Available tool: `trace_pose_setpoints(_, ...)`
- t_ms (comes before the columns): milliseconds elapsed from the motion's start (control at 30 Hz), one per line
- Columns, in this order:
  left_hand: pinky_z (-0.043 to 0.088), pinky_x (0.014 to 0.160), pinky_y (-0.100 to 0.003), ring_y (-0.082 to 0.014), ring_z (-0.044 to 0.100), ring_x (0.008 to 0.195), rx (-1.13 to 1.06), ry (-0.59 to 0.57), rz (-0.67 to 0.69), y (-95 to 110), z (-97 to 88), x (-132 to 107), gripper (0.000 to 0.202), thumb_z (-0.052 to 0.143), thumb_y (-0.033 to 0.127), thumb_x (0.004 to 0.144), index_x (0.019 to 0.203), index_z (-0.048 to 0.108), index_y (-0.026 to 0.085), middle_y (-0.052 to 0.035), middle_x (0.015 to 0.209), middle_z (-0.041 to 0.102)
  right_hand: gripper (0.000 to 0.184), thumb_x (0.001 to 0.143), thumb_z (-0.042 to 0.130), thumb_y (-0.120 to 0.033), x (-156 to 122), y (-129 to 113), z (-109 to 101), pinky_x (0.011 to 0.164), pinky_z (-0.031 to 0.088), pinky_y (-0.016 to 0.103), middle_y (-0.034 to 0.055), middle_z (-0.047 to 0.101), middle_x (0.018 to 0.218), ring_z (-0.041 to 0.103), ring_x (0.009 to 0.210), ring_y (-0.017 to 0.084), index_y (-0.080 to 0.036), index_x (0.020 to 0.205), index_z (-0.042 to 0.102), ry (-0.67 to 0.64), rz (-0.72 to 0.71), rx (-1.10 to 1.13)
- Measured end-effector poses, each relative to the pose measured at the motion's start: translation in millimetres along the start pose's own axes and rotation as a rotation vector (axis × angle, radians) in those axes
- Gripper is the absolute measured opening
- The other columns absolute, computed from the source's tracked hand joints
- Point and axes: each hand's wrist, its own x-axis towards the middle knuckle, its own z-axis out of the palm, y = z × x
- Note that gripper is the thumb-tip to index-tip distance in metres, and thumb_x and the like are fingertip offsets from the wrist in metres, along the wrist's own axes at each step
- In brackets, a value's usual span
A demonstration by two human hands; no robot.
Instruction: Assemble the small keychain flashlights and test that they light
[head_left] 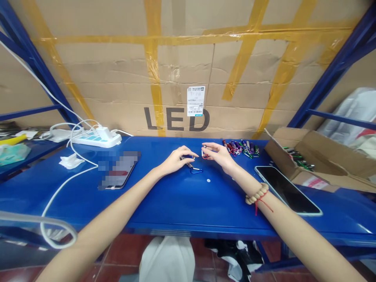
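My left hand (179, 159) is closed around what looks like a small keychain flashlight (189, 166), a dark tube with a blue carabiner (196, 170) hanging toward the table. Facing it, a short gap to the right, my right hand (219, 156) pinches a small piece with a red carabiner (205, 156); its body is mostly hidden by the fingers. Just beyond the right hand lies a pile of similar keychain flashlights (241, 149) in several colours. A small pale disc (208, 180) rests on the blue table (176, 203) below the hands.
On the right stand an open cardboard box (331, 156) with green carabiner pieces inside and a phone (288, 190). At left are another phone (122, 172), a white power strip (96, 137), a charger (71, 161) and loose cables. A large taped carton (123, 86) rises behind the table.
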Motion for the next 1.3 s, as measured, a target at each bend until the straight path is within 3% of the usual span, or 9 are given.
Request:
trace_pose_setpoints(200,0.043,0.089,-0.031,-0.0193,0.057,0.099,-0.075,0.173,-0.076,-5,-13.9,5,0.023,0.048,0.031,0.084,0.093,0.067,0.020,-0.0062,0.102,0.063,0.026,0.066,0.063,-0.019,5,7,-2,0.053,0.049,0.021,0.0021,0.068,0.079,0.056,0.052,0.007,-0.018,0.092,0.066,-0.039,-0.146,-0.254)
trace_pose_setpoints(367,0.045,0.085,-0.031,-0.0192,0.061,0.088,0.023,-0.078,-0.039,4,-30.0,1,0.019,0.061,0.031,0.076,0.088,0.072,0.021,-0.0059,0.090,0.068,0.029,0.066,0.066,-0.021,2,8,3,0.060,0.051,0.024,0.0050,0.070,0.079,0.063,0.061,0.012,-0.015,0.094,0.065,-0.086,-0.129,-0.208)
trace_pose_setpoints(500,0.046,0.084,-0.032,-0.0197,0.062,0.087,0.064,-0.276,0.021,2,-29.2,-3,0.018,0.068,0.030,0.070,0.086,0.074,0.025,-0.0058,0.087,0.070,0.028,0.065,0.069,-0.022,-3,5,6,0.070,0.052,0.027,0.0059,0.071,0.082,0.067,0.078,0.017,-0.016,0.092,0.065,-0.142,-0.096,-0.110)
trace_pose_setpoints(833,0.044,0.090,-0.034,-0.0195,0.062,0.091,0.052,-0.267,0.070,-11,-19.3,-2,0.019,0.072,0.028,0.067,0.086,0.074,0.026,-0.0060,0.092,0.071,0.044,0.063,0.074,-0.022,-12,-3,1,0.081,0.052,0.032,0.0037,0.073,0.077,0.068,0.084,0.019,-0.017,0.104,0.061,-0.152,0.070,0.036)
trace_pose_setpoints(1000,0.045,0.089,-0.034,-0.0205,0.061,0.094,0.006,-0.296,0.035,-11,-22.4,-1,0.024,0.072,0.030,0.066,0.089,0.073,0.024,-0.0068,0.093,0.071,0.042,0.066,0.074,-0.025,-13,-7,0,0.070,0.055,0.027,0.0040,0.073,0.075,0.068,0.078,0.017,-0.017,0.105,0.060,-0.130,0.082,0.035)
trace_pose_setpoints(1067,0.047,0.087,-0.034,-0.0214,0.062,0.093,-0.004,-0.276,-0.002,-8,-22.6,-1,0.030,0.074,0.031,0.063,0.092,0.072,0.023,-0.0069,0.093,0.070,0.044,0.065,0.074,-0.026,-15,-9,1,0.060,0.055,0.024,0.0036,0.073,0.075,0.068,0.072,0.017,-0.018,0.105,0.060,-0.138,0.081,0.016)
trace_pose_setpoints(1133,0.049,0.083,-0.035,-0.0217,0.064,0.088,-0.035,-0.177,-0.073,-2,-19.8,-1,0.036,0.072,0.034,0.065,0.098,0.071,0.021,-0.0073,0.093,0.070,0.044,0.063,0.075,-0.027,-17,-12,4,0.056,0.055,0.024,0.0032,0.072,0.074,0.068,0.066,0.016,-0.019,0.104,0.060,-0.144,0.068,0.020)
trace_pose_setpoints(1200,0.049,0.082,-0.035,-0.0216,0.064,0.088,-0.134,-0.028,-0.154,5,-14.1,0,0.034,0.064,0.037,0.073,0.101,0.069,0.018,-0.0082,0.096,0.071,0.041,0.061,0.076,-0.027,-19,-13,6,0.058,0.056,0.025,0.0032,0.072,0.073,0.068,0.066,0.016,-0.017,0.099,0.062,-0.154,0.036,0.048)
trace_pose_setpoints(1300,0.051,0.080,-0.035,-0.0219,0.066,0.086,-0.302,0.041,-0.232,15,-4.3,0,0.033,0.064,0.036,0.074,0.098,0.070,0.015,-0.0087,0.093,0.072,0.037,0.060,0.076,-0.030,-21,-13,8,0.067,0.056,0.027,0.0042,0.072,0.075,0.068,0.070,0.016,-0.016,0.092,0.065,-0.181,-0.041,0.069)
